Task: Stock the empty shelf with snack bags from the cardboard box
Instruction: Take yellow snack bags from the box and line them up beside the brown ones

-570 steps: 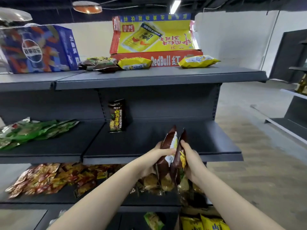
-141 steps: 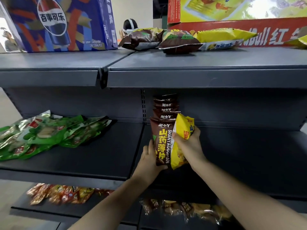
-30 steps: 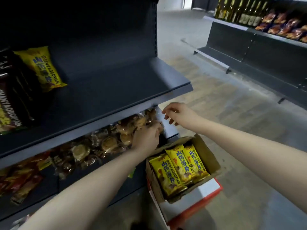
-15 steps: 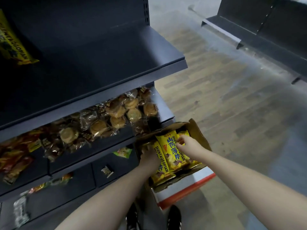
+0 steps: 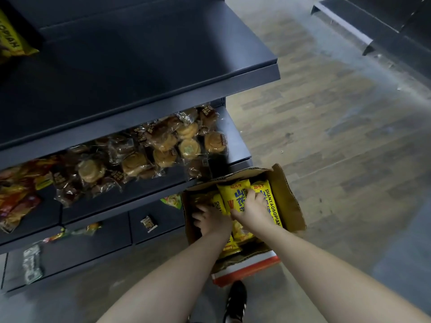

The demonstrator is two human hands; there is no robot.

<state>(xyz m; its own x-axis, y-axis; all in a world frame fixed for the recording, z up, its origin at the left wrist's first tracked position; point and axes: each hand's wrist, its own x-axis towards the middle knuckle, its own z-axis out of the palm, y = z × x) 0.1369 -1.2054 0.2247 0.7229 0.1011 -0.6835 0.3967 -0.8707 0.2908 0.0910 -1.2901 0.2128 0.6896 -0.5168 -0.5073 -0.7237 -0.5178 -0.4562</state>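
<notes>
An open cardboard box [image 5: 290, 201] stands on the floor at the shelf's right end, holding several yellow snack bags [image 5: 268, 194]. Both my hands are inside it. My right hand [image 5: 250, 209] lies over the middle yellow bag [image 5: 234, 194], fingers curled on it. My left hand [image 5: 210, 219] presses into the box's left side against another yellow bag [image 5: 219, 205]; its grasp is hidden. The dark shelf [image 5: 144, 66] above is mostly bare, with one yellow bag [image 5: 12, 40] at its far left.
The shelf below holds wrapped pastries [image 5: 163, 145] and red snack packs [image 5: 16, 194]. Lower shelves carry a few loose packets [image 5: 148, 223]. The box rests on a red-and-white carton [image 5: 247, 271]. My shoe [image 5: 235, 301] is near it. Wooden floor and another rack [image 5: 384, 26] lie right.
My hands have sunk deeper into the box: the right hand has closed over the middle yellow bag and the left has pushed in beside it. The view tilted further down.
</notes>
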